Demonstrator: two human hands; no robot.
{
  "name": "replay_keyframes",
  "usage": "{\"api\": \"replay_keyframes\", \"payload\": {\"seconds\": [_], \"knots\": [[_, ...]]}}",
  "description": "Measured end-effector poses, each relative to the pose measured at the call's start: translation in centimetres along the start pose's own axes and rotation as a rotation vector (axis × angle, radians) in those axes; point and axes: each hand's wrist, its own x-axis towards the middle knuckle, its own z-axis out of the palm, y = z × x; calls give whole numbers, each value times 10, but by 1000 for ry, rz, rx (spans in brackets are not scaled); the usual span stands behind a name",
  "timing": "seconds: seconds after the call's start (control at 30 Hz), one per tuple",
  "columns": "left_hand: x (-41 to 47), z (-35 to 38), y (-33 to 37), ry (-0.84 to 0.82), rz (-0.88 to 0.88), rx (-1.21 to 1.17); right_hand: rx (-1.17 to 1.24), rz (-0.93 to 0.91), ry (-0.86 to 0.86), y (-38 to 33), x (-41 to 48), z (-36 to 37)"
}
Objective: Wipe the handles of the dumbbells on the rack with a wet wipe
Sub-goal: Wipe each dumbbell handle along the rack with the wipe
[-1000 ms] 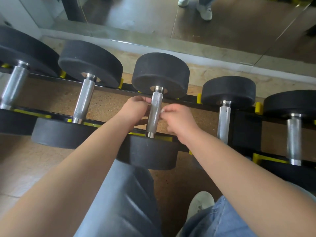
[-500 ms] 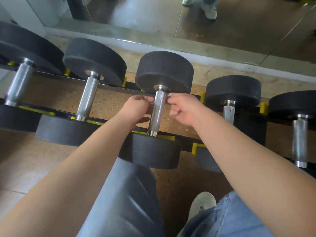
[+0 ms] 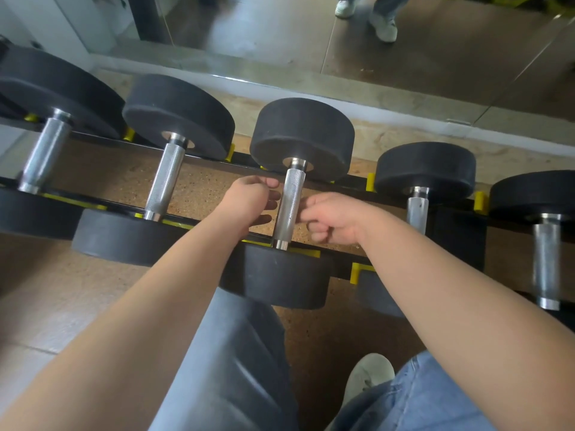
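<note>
Speckled floor lies beneath my outstretched forearms. My left hand [image 3: 249, 203] cups loosely, fingers apart, just left of the middle dumbbell's handle [image 3: 287, 209] on the rack [image 3: 340, 264]. My right hand [image 3: 333, 219] is curled, its fingertips touching the handle; I cannot tell whether they pinch anything.

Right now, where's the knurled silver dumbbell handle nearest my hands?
Centre of the head view: the knurled silver handle belongs to the black rack's third dumbbell from the left, between left hand and right hand.
</note>
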Motion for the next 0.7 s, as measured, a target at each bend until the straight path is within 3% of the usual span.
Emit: {"api": "replay_keyframes", "payload": {"seconds": [0.1, 0.27, 0.33, 0.43, 0.53, 0.6, 0.7], "knots": [[0, 0, 0, -5, -6, 0, -149, 33, -119, 1, -2, -5], [-1, 2, 1, 1, -14, 5, 361, -150, 93, -9, 29, -1], [-1, 2, 1, 31, -25, -17, 272, -114, 48, -4, 27, -1], [1, 2, 2, 76, -42, -56, -43, 41, -153, 8, 13, 2], [2, 2, 2, 98, -66, -76, -121, 113, -248, 12, 10, 5], [1, 2, 2, 83, -66, -79, -60, 63, -177, 7, 12, 5], [1, 1, 2, 64, -67, -77, 284, -114, 16, -2, 18, -3]]}}
